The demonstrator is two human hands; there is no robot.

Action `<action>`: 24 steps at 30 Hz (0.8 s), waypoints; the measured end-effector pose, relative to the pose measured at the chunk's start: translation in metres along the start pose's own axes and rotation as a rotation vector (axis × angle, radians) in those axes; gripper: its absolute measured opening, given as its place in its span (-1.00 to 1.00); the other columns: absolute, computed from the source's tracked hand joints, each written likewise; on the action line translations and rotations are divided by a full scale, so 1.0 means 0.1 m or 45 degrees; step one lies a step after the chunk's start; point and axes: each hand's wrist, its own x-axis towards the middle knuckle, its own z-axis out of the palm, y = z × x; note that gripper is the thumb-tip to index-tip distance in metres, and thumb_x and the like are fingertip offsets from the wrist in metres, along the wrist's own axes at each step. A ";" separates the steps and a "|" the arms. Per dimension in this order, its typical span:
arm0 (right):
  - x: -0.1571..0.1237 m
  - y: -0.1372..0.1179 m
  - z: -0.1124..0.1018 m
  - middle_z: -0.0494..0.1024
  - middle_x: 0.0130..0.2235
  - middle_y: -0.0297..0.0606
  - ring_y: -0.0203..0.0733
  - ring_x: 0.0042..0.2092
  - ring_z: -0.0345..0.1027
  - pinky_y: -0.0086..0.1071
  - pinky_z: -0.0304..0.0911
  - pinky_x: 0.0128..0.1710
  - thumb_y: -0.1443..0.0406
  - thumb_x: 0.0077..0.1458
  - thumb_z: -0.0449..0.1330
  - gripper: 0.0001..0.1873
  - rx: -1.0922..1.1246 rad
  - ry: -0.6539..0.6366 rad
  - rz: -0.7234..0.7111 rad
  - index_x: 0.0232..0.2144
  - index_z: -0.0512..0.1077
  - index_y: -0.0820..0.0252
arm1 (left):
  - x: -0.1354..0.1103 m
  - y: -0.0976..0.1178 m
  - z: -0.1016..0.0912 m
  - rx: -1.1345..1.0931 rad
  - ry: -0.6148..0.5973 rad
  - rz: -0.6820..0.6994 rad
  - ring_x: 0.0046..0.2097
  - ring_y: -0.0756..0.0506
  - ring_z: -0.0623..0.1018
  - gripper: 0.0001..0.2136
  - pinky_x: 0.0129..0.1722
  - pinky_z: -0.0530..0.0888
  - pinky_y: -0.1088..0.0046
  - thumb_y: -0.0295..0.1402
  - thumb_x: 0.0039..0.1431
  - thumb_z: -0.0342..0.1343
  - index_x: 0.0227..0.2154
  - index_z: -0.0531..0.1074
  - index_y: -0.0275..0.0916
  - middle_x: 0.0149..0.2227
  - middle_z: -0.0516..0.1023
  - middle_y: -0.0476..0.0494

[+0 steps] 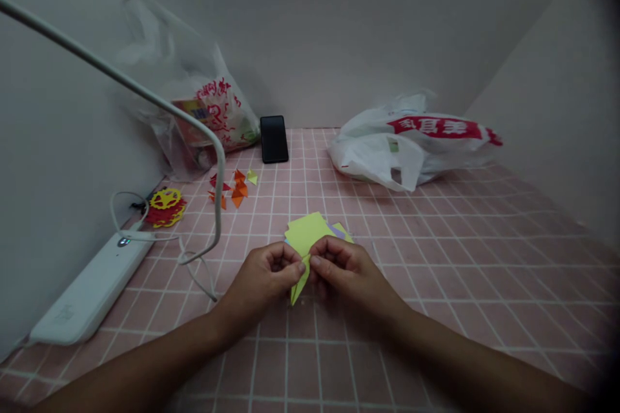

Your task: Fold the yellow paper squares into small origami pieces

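Note:
Between my two hands is a small folded piece of yellow paper [299, 286], narrow and pointed at its lower end. My left hand [271, 271] pinches it from the left with thumb and bent fingers. From the other side my right hand [341, 266] pinches it near its top, the thumb tip close to the left one. Just beyond the hands lies a stack of paper sheets [308, 231], yellow on top, with purple and blue edges showing under it. My fingers hide part of the folded piece and the stack's near edge.
Folded orange paper pieces [239, 191] and a yellow one [252, 176] lie left of centre. A phone [274, 139] leans at the back between two plastic bags [227, 110] [378, 151]. At left are red and yellow cutouts [166, 206], a white power bank [92, 287] and a cable [219, 193].

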 end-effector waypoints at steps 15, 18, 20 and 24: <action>0.00 0.00 0.02 0.37 -0.59 -0.44 -0.38 -0.63 0.20 -0.50 0.09 -0.65 0.24 0.05 0.16 -0.85 -0.029 0.015 -0.012 -0.49 0.32 0.18 | 0.01 -0.01 -0.01 -0.025 -0.072 -0.028 -0.52 0.05 0.30 -0.81 -0.51 0.22 0.53 -0.25 -0.03 0.20 -0.50 0.38 -0.28 -0.56 0.37 0.05; -0.03 -0.01 0.02 0.31 -0.62 -0.47 -0.40 -0.62 0.14 -0.51 0.04 -0.64 0.29 0.06 0.14 -0.85 -0.147 0.059 -0.087 -0.53 0.30 0.16 | 0.00 0.00 -0.01 -0.030 -0.080 -0.014 -0.50 0.05 0.31 -0.81 -0.50 0.22 0.54 -0.27 -0.04 0.20 -0.52 0.37 -0.28 -0.55 0.36 0.06; -0.04 -0.02 0.02 0.31 -0.62 -0.46 -0.39 -0.61 0.13 -0.50 0.04 -0.63 0.30 0.07 0.13 -0.84 -0.190 0.054 -0.099 -0.53 0.30 0.17 | 0.01 0.00 0.00 -0.032 -0.088 -0.020 -0.50 0.06 0.30 -0.81 -0.50 0.21 0.55 -0.27 -0.04 0.20 -0.52 0.36 -0.28 -0.55 0.35 0.06; -0.04 -0.04 0.01 0.34 -0.59 -0.42 -0.36 -0.59 0.18 -0.47 0.08 -0.61 0.20 0.13 0.12 -0.79 -0.141 -0.014 -0.065 -0.50 0.33 0.18 | 0.02 -0.01 0.00 -0.050 -0.102 -0.039 -0.51 0.06 0.29 -0.80 -0.50 0.21 0.54 -0.26 -0.03 0.20 -0.52 0.36 -0.28 -0.55 0.35 0.06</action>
